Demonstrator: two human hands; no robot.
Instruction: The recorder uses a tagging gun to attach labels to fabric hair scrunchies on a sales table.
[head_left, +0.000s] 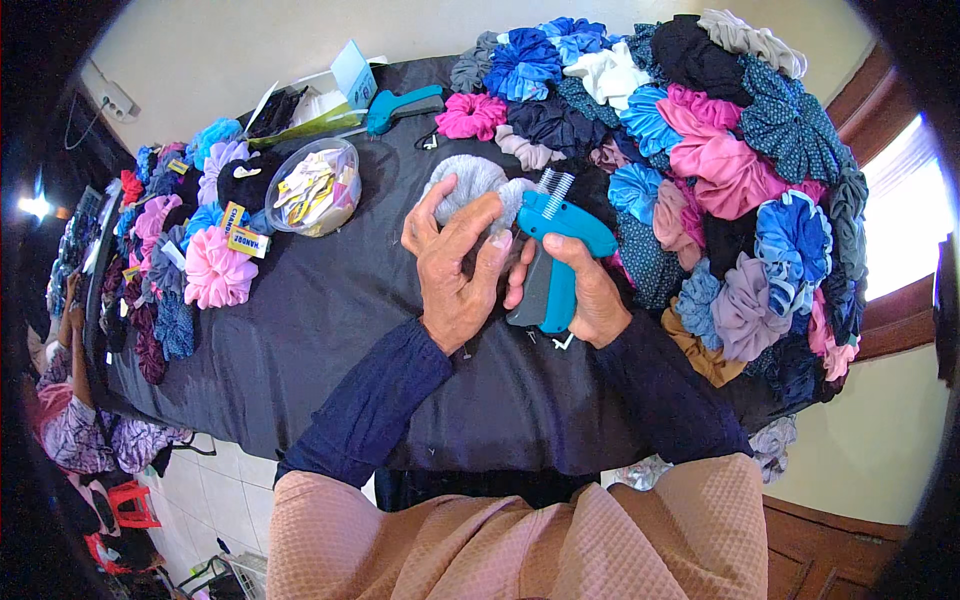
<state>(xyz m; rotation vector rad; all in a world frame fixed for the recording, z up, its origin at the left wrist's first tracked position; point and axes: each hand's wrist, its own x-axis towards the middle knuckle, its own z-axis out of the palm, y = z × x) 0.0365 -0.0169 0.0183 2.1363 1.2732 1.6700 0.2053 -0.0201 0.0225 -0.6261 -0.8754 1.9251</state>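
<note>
My left hand grips a grey fluffy scrunchie over the dark cloth of the table. In my right hand is a teal and grey tagging gun, with a comb of white plastic fasteners standing up from its top. The gun's front end is at the right side of the grey scrunchie; my fingers partly hide where they meet. A round clear tub of yellow and white tags stands to the left. Behind it, a second teal tagging gun lies by an open box.
A large heap of scrunchies in many colours covers the table's right side. Tagged scrunchies lie in a pile at the left. Another person is at the far left edge, near a red plastic stool.
</note>
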